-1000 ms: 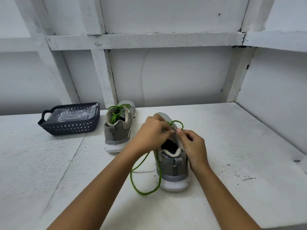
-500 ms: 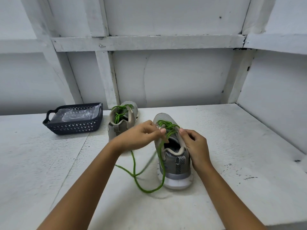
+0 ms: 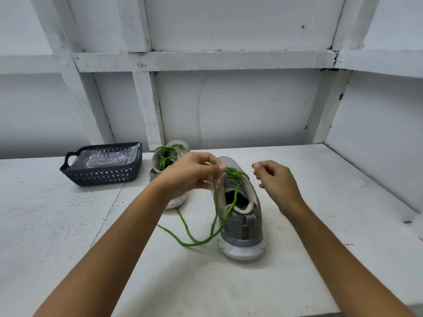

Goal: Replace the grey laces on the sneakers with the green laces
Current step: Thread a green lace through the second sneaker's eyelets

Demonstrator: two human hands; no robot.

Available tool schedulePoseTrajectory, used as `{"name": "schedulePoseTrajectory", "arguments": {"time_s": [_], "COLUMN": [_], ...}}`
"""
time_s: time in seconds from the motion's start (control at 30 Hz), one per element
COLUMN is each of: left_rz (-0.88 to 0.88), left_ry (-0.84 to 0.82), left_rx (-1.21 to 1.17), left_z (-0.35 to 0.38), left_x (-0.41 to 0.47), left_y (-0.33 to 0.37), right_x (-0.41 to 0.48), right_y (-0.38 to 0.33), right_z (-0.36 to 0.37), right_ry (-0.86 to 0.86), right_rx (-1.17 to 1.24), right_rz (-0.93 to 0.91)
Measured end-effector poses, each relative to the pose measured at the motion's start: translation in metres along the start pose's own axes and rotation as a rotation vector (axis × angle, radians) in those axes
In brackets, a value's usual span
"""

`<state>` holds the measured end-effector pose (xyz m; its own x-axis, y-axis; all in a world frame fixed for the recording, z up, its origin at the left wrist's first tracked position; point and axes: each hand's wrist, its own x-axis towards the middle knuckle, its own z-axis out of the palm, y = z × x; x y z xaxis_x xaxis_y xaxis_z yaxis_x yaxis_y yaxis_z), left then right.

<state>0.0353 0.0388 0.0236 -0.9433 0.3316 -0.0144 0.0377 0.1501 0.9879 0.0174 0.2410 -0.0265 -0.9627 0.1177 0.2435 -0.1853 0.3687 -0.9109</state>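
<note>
While left grip (image 3: 190, 172) pinches green lace (image 3: 194, 243) over sneaker (image 3: 242, 225), right grip (image 3: 277, 181) loose, empty

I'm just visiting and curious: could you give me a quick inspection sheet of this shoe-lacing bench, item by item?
Surface: white painted table, scuffed, with a few dark specks.
Job's things: near sneaker with green lace threaded, loose ends trailing on the table; far sneaker also green-laced; grey laces not seen.
Clutter: dark basket holding clear plastic, back left.
Grippers: none, bare hands; left hand pinches the green lace; right hand loosely curled, holding nothing.
Cables: nothing seen.
Surroundings: white boarded wall with wooden battens.
</note>
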Motion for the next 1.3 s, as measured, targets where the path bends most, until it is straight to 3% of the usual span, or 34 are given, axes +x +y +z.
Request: {"name": "schedulePoseTrajectory", "arguments": {"time_s": [0.13, 0.23, 0.3, 0.43, 0.63, 1.07, 1.2, 1.3], "left_rz": [0.043, 0.008, -0.032, -0.029, -0.062, -0.083, -0.104, -0.069], "left_ry": [0.081, 0.150, 0.169, 0.187, 0.126, 0.008, -0.012, 0.120], "left_rx": [-0.585, -0.788, -0.835, -0.834, -0.470, -0.364, -0.375, -0.520], "left_z": [-0.004, -0.002, 0.001, 0.003, -0.002, -0.011, -0.015, -0.012], "left_x": [0.009, 0.018, 0.025, 0.035, 0.028, 0.001, -0.004, -0.005], "left_y": [0.029, 0.047, 0.054, 0.054, 0.020, -0.011, -0.013, -0.016], "right_x": [0.002, 0.000, -0.002, 0.000, 0.026, 0.080, 0.075, 0.060], "right_y": [-0.045, -0.068, -0.074, -0.075, -0.089, -0.104, -0.097, -0.090], "right_z": [-0.010, -0.003, 0.009, 0.029, 0.022, 0.032, 0.033, 0.030], "right_ry": [-0.240, -0.500, -0.548, -0.495, -0.329, -0.210, -0.291, -0.434], "right_rx": [0.065, 0.036, -0.086, -0.161, 0.257, 0.435, 0.386, 0.194], "right_rz": [-0.056, -0.020, -0.072, -0.108, 0.062, 0.260, 0.233, 0.149]}}
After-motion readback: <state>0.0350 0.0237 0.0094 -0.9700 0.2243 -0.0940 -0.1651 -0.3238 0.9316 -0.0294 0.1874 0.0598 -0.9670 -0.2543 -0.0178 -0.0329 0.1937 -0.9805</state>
